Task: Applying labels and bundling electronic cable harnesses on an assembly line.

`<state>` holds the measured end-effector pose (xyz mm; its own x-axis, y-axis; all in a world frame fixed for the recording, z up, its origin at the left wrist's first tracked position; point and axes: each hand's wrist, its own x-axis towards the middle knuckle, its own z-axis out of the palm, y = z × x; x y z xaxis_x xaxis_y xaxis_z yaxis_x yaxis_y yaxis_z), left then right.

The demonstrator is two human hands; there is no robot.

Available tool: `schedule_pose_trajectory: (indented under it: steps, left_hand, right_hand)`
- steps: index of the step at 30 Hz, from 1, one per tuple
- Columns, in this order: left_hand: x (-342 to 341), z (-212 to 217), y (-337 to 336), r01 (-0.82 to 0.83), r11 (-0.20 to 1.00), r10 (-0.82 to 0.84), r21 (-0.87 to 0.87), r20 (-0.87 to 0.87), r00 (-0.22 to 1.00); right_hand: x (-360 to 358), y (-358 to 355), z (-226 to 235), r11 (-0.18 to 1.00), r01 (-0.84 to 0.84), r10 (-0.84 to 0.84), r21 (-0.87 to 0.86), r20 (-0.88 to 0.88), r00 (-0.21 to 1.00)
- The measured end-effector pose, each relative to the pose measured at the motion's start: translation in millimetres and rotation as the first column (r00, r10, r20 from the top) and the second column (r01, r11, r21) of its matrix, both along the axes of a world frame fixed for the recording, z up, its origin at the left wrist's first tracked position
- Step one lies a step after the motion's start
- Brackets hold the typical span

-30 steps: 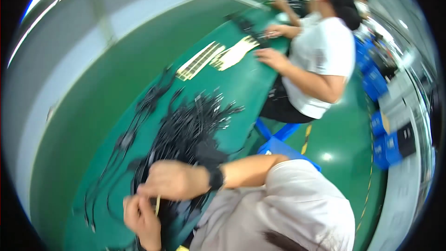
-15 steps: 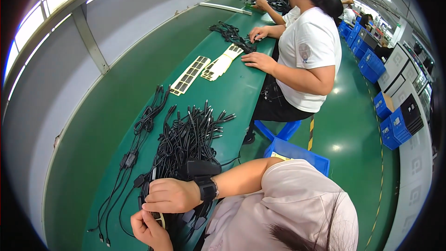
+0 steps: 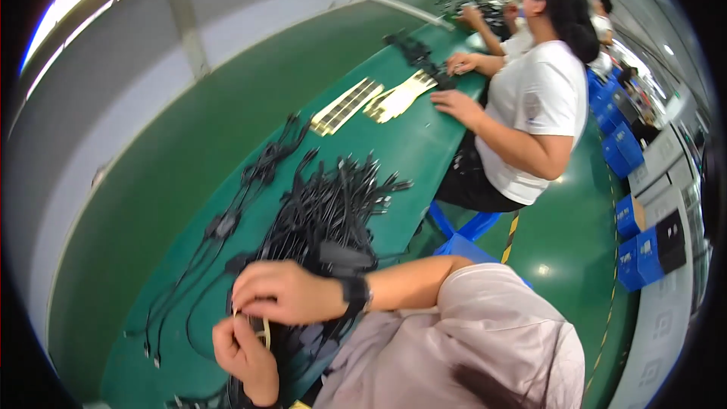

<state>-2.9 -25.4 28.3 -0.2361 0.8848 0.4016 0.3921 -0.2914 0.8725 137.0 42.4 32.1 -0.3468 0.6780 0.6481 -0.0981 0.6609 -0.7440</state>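
My right hand [image 3: 291,293], with a black band at the wrist, reaches in across the near end of the green table. Its fingers are curled into a pinch just above my left hand [image 3: 246,357]. The left fingertips are pressed together too, almost touching the right ones. What the fingers hold is too small and blurred to name. Under and beside the hands shows a pale yellowish strip [image 3: 265,332]. Just beyond them lies a heap of black cables [image 3: 326,208] with metal plug tips. A flat black case [image 3: 346,256] rests at its near side, by my right wrist.
Separate black cables with small boxes [image 3: 224,225] lie along the table's left side. Farther up the green table [image 3: 394,144] are sheets of dark labels [image 3: 347,106]. A co-worker in white [image 3: 534,98] sits at its right edge. Blue crates [image 3: 638,261] line the aisle.
My view has swung, so the table and co-worker appear farther right and the picture is blurred. My right fingers are more curled; both hands stay close together.
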Motion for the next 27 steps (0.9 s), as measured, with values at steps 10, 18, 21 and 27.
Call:
schedule_pose_trajectory:
  steps: [10, 18, 21, 27]
  left_hand:
    - [12.8, 8.0, 17.9, 0.109, 0.974, -0.087, 0.197, -0.118, 0.989]
    - [3.4, 2.1, 14.0, 0.107, 0.984, -0.098, 0.143, -0.065, 0.993]
    - [2.7, 3.5, 11.8, 0.109, 0.984, -0.100, 0.137, -0.075, 0.992]
    - [-4.1, 3.2, 21.2, 0.049, 0.998, -0.046, -0.031, 0.087, 0.995]
  right_hand:
    - [28.0, 20.6, 23.2, 0.633, -0.318, 0.324, -0.706, -0.131, 0.937]
    - [18.1, 17.8, 13.8, 0.877, -0.233, 0.268, -0.419, 0.025, 0.963]
    - [19.2, 16.6, 12.9, 0.880, -0.228, 0.267, -0.417, 0.037, 0.963]
    - [21.6, 13.6, 15.8, 0.931, 0.036, -0.150, 0.363, 0.291, 0.945]
